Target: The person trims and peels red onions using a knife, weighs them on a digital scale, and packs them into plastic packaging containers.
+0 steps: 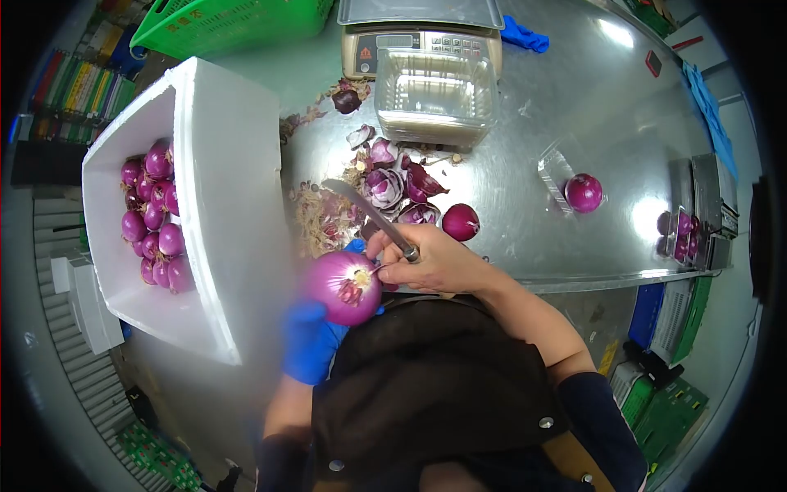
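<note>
My left hand (308,338), in a blue glove, holds a large red onion (338,289) with its root end turned up. Bare, my right hand (430,261) grips a knife (373,215) whose blade points up and left, past the onion. The thumb of that hand is at the onion's root end. Just beyond the hands lie onion peels (384,187) and dry root scraps (324,217). A whole red onion (461,222) rests on the metal table (525,180), right of the peels.
A white foam box (238,164) with several red onions (154,215) stands at left. Clear plastic trays (435,98) sit before a scale (361,56). Another onion (584,193) lies by a clear tray at right. A green basket (229,29) is at the back left.
</note>
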### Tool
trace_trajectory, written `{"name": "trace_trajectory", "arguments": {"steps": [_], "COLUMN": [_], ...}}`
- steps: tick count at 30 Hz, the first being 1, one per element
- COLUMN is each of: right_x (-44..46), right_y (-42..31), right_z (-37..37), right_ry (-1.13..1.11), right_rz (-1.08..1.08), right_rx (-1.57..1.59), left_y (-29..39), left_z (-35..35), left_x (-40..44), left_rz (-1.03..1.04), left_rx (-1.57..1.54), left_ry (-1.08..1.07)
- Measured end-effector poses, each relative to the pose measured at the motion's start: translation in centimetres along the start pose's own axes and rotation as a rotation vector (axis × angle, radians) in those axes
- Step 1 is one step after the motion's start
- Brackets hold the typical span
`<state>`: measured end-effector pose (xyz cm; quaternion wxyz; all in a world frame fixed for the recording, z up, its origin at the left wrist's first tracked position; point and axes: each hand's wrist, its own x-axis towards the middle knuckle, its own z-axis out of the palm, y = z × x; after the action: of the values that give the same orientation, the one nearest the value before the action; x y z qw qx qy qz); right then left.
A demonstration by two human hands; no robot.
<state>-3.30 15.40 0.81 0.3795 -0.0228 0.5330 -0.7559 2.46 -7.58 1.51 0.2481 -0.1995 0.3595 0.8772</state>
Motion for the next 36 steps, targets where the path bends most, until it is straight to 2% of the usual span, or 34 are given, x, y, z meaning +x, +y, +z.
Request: {"name": "trace_trajectory", "arguments": {"steps": [1, 4, 5, 8, 13, 16, 17, 20, 21, 24, 25, 31, 34, 36], "right_x": [-0.3, -1.8, -0.7, 1.0, 1.0, 2.1, 2.5, 2.1, 1.8, -0.1, -0.1, 0.0, -0.8, -1.1], "right_y": [-0.4, -1.8, 0.0, 1.8, 1.6, 2.1, 2.1, 1.6, 1.7, 0.8, 1.0, 1.3, 0.7, 0.6], "right_z": [0.3, 1.6, 1.2, 0.2, 2.1, 0.6, -0.2, -0.5, 0.1, 0.9, 1.2, 0.7, 0.6, 1.0], "right_ry": [0.021, 0.118, 0.224, 0.46, 0.31, 0.493, 0.539, 0.616, 0.6, 0.269, 0.271, 0.386, 0.316, 0.313], "right_rz": [0.036, -0.075, -0.314, -0.599, -0.668, -0.599, -0.483, -0.43, -0.565, -0.502, -0.583, -0.583, -0.504, -0.568], "right_rx": [0.026, -0.024, -0.292, -0.874, -0.644, -0.794, -0.848, -0.934, -0.892, -1.208, -1.202, -1.31, -1.292, -1.296], "left_y": [-0.2, -1.0, -1.2, -1.1, -1.4, -1.1, -0.9, -1.2, -1.4, -1.6, -1.3, -1.4, -1.5, -1.7], "left_z": [-0.2, 0.1, -0.6, 0.2, 0.7, 1.5, 1.8, 1.2, 1.0, 1.3, 2.1, 1.8, 1.8, 1.8], "left_x": [0.1, 0.6, 0.8, 0.7, 0.3, 0.2, 0.1, 0.2, 0.2, 0.6, 0.8, 1.1, 1.2, 1.2], "left_rz": [0.032, 0.233, 0.214, 0.208, 0.17, 0.208, 0.229, 0.294, 0.325, 0.394, 0.403, 0.487, 0.465, 0.443], "left_rx": [0.069, 0.318, 0.237, 0.186, 0.14, 0.192, 0.229, 0.274, 0.273, 0.28, 0.289, 0.404, 0.393, 0.394], "left_ry": [0.004, 0.18, 0.201, 0.145, 0.189, 0.131, 0.094, 0.09, 0.112, 0.153, 0.15, 0.133, 0.141, 0.154]}}
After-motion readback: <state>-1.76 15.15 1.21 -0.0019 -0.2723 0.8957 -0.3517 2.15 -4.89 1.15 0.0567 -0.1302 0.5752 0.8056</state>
